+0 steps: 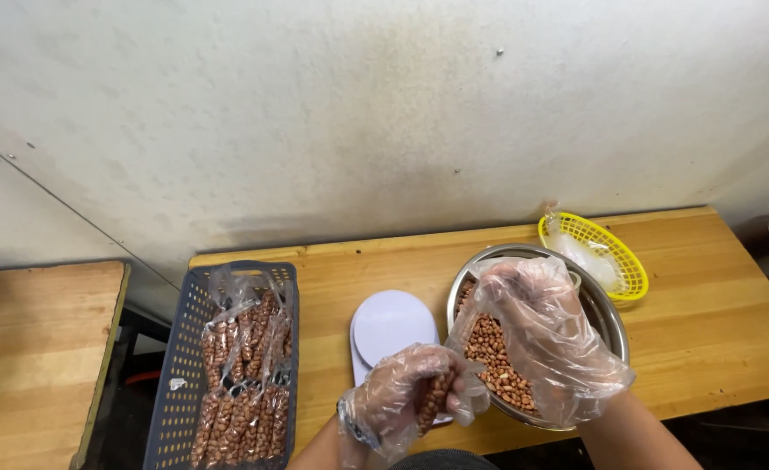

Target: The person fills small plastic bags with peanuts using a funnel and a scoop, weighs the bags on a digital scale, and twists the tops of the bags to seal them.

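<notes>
From the head camera I look down on a wooden bench (707,322) set against a pale, stained wall. Both of my hands wear loose clear plastic gloves. My left hand (402,396) is low in the middle of the view, its grip closed around a narrow clear bag of peanuts (435,402); the bag's long axis runs near upright, tilted a little to the right, with its open mouth at the top. My right hand (537,335) is just above and to the right of it, over a round steel bowl (607,313) of red-skinned peanuts (493,352). Its fingers curl loosely downward; I cannot tell whether they are holding any nuts. So the bowl lies right of the bag, and the right hand is the nearer one to it. The left hand is just in front of a white round-topped kitchen scale (389,326), which sits to the left of the bowl, close beside it. Further left is a grey slotted plastic crate (188,348) holding many filled, slim bags of peanuts (245,392) lying lengthwise. Behind the bowl on the right is a yellow oval plastic basket (633,261) with clear plastic in it. A second wooden surface shows at far left.
</notes>
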